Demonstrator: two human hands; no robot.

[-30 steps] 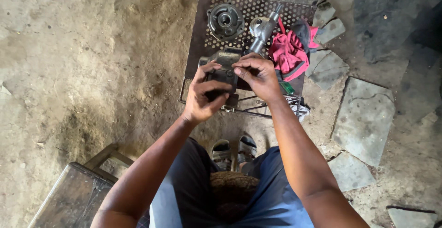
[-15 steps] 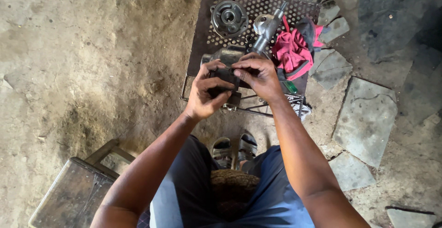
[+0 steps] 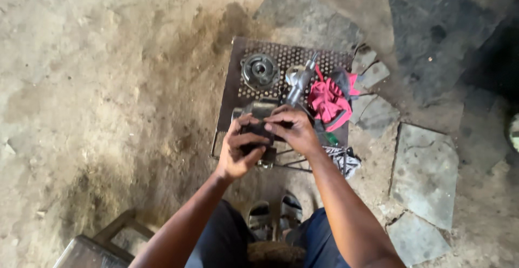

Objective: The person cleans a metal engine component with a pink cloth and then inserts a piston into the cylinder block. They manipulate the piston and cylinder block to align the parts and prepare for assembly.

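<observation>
Both hands meet over the near edge of a low perforated metal worktop (image 3: 232, 92) that stands on a dusty earth floor (image 3: 108, 84). The left hand (image 3: 238, 151) is clamped around a dark metal part (image 3: 258, 134), fingers wrapped under and around it, while the right hand (image 3: 294, 130) grips the same part from the right, fingertips pressed on its top. The part is held just above the worktop's near edge, mostly hidden by the fingers, so its shape cannot be told. On the far left of the worktop lies a round metal flange (image 3: 260, 70) with a centre hole. Just right of it a silvery cylindrical tool (image 3: 300, 81) lies slanting, and a pink cloth (image 3: 331, 99) is bunched beside it at the right edge. Broken stone slabs (image 3: 424, 170) lie on the floor to the right. The person's sandalled feet (image 3: 275, 214) show under the worktop, near.
</observation>
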